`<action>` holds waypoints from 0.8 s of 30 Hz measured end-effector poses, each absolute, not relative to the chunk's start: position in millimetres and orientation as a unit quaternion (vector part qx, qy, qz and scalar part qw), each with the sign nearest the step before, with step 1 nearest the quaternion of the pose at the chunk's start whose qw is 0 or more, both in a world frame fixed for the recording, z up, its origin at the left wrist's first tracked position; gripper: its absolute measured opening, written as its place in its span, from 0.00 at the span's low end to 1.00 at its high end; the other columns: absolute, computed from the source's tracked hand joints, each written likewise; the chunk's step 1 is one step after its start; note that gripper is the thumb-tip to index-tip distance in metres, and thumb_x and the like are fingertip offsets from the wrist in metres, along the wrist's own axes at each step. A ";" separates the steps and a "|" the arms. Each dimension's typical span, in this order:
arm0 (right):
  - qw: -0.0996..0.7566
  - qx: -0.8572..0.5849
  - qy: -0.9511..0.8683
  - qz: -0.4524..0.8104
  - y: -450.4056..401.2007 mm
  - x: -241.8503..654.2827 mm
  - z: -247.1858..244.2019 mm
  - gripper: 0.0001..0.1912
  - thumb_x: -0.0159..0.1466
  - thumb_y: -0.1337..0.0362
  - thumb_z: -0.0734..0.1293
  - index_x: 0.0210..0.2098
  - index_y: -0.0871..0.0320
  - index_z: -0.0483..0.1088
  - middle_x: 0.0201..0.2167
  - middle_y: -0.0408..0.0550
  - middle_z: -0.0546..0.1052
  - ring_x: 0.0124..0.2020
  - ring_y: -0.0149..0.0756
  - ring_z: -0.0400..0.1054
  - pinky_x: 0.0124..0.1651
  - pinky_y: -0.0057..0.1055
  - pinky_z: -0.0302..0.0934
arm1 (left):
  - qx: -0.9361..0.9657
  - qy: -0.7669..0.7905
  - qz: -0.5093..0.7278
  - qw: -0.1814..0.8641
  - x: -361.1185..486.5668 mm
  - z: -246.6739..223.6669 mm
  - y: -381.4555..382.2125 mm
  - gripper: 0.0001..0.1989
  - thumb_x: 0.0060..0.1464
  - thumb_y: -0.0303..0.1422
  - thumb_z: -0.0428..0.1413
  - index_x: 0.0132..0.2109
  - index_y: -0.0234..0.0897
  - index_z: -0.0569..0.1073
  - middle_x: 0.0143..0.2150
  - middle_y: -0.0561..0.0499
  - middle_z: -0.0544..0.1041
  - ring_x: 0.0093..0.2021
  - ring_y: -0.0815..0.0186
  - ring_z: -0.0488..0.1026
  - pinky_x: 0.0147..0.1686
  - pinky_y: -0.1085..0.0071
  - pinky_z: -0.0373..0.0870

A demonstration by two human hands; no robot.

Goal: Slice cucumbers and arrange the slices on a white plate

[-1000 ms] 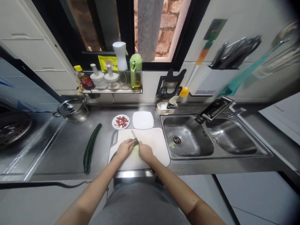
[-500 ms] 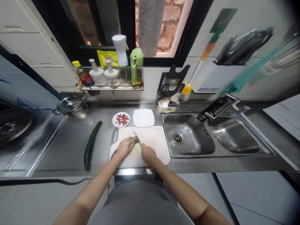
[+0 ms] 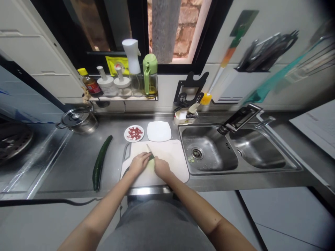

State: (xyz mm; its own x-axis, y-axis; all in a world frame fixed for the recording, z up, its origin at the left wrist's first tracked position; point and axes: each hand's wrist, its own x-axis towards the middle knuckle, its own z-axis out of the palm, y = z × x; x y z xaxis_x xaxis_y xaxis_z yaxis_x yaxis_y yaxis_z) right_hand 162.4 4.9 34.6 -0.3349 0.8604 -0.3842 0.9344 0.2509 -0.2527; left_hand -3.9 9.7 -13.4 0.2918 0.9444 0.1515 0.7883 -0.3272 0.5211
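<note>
My right hand [image 3: 162, 168] is closed round the handle of a kitchen knife [image 3: 149, 149], whose blade points away and to the left over the white cutting board [image 3: 172, 150]. My left hand [image 3: 139, 164] presses with bent fingers on a dark green cucumber piece [image 3: 127, 170], mostly hidden under the palm, right beside the blade. Pale green cut cucumber [image 3: 149, 168] lies on the board between the hands, too blurred to make out the pieces. A whole cucumber [image 3: 101, 164] rests on the steel counter to the left.
Behind the board stand a plate of chopped red meat [image 3: 135, 133] and a white square plate [image 3: 159, 131]. The double sink [image 3: 209, 150] is at right, with green scraps near its drain. A lidded pot [image 3: 80, 120] is at back left, below a rack of bottles [image 3: 125, 98].
The view has shifted slightly. My right hand and the knife have moved a little left, closer to my left hand. My left hand keeps its hold on the cucumber.
</note>
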 end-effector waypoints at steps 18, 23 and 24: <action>0.098 0.574 0.784 -0.215 -10.6 170.9 36.3 0.16 0.65 0.73 0.53 0.50 0.62 0.62 0.39 0.59 0.76 0.44 0.39 0.73 0.44 0.32 0.64 | 0.778 0.560 0.220 0.183 -1.8 -4.5 7.3 0.17 0.61 0.31 0.49 0.54 0.43 0.73 0.50 0.49 0.76 0.47 0.64 0.74 0.49 0.69 0.70; 0.089 0.576 0.783 -0.217 0.4 163.1 32.9 0.18 0.63 0.76 0.53 0.52 0.65 0.61 0.40 0.59 0.77 0.45 0.40 0.72 0.45 0.32 0.64 | 0.777 0.556 0.231 0.184 -2.6 -8.9 7.8 0.17 0.60 0.31 0.49 0.54 0.43 0.73 0.50 0.48 0.76 0.48 0.65 0.73 0.50 0.69 0.69; 0.085 0.577 0.783 -0.216 1.9 161.7 32.4 0.19 0.63 0.77 0.53 0.52 0.65 0.61 0.40 0.60 0.77 0.45 0.40 0.72 0.45 0.32 0.64 | 0.777 0.556 0.231 0.184 -2.8 -9.5 7.9 0.17 0.60 0.31 0.49 0.55 0.43 0.73 0.50 0.48 0.76 0.48 0.65 0.73 0.50 0.69 0.69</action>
State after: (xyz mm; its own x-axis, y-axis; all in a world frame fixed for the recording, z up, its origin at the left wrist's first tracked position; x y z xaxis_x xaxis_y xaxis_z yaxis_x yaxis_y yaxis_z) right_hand 161.7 1.9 32.4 -0.3193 0.8672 -0.3821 0.9405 0.2403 -0.2403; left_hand -2.8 7.9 -9.5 0.2757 0.9487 0.1550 0.7780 -0.3149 0.5436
